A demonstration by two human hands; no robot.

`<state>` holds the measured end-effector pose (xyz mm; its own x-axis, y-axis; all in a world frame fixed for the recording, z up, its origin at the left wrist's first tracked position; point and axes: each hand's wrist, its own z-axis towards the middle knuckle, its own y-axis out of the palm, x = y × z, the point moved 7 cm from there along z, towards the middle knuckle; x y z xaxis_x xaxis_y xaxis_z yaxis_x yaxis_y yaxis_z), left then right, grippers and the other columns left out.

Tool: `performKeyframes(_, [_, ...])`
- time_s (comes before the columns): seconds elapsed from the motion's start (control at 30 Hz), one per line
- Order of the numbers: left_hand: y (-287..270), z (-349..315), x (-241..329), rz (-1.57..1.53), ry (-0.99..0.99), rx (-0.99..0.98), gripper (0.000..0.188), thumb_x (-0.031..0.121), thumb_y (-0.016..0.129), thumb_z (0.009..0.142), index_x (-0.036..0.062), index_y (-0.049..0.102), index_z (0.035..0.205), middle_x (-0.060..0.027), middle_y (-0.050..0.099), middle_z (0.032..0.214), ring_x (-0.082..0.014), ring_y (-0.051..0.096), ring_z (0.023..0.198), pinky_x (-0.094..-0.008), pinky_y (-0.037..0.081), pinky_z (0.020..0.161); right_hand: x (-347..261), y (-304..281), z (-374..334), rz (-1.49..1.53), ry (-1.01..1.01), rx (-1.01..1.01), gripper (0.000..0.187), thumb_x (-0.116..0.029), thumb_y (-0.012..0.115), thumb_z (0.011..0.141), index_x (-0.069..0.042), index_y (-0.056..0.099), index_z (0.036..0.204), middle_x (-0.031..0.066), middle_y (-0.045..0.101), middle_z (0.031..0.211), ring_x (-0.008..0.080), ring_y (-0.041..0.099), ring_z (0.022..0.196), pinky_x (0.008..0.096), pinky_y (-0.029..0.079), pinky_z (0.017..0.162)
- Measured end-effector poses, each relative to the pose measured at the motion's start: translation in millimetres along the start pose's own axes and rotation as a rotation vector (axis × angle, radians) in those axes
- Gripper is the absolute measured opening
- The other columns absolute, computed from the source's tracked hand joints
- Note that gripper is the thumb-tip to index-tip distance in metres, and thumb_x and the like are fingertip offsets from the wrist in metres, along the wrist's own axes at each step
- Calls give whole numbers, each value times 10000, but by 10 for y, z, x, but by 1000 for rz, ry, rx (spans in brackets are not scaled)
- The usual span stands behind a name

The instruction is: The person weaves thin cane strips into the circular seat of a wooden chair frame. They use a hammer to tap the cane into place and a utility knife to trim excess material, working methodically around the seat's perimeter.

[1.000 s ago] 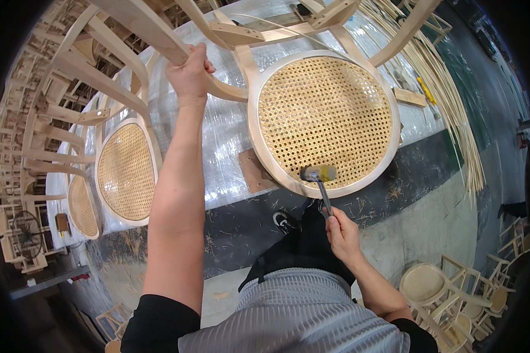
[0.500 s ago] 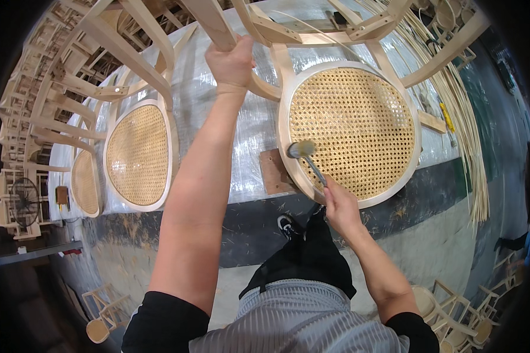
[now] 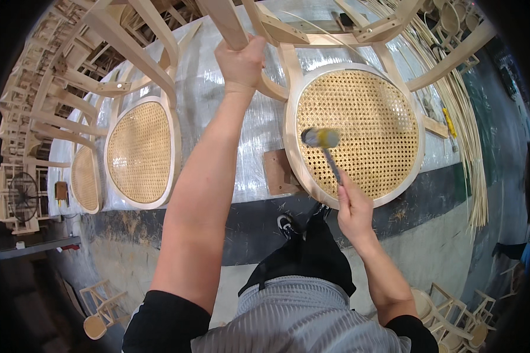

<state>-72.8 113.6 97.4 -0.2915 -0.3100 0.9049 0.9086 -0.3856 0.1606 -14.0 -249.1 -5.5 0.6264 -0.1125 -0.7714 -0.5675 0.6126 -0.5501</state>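
A wooden chair lies on the bench, its round woven cane panel facing up inside a pale wooden rim. My left hand is wrapped round one of its thick wooden legs. In my right hand is the handle of a mallet, whose grey and yellowish head is a little blurred. The head is over the left part of the cane, near the rim; whether it touches cannot be made out. A brown wooden block lies beside the rim's lower left.
Two more chairs with cane panels lie to the left on the plastic-covered bench. Long cane strips hang over its right end, near a yellow-handled tool. Chair frames are stacked at far left; a fan stands there.
The mallet head has shifted right and slightly up, from the rim to over the cane, and my right hand moved with it. My left hand and the chair appear slightly further right.
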Motion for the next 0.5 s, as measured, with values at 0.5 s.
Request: performKeyframes(0.5, [113,58,37,-20,-15,-17,76,37,654,855,7,594,820,-72,561,608,-166,539,466,-322,447,455,10,-247,-124,186,79,182,371,-52,611,1053,63,645,1405,199,734,987,287,727,844,328,556,812])
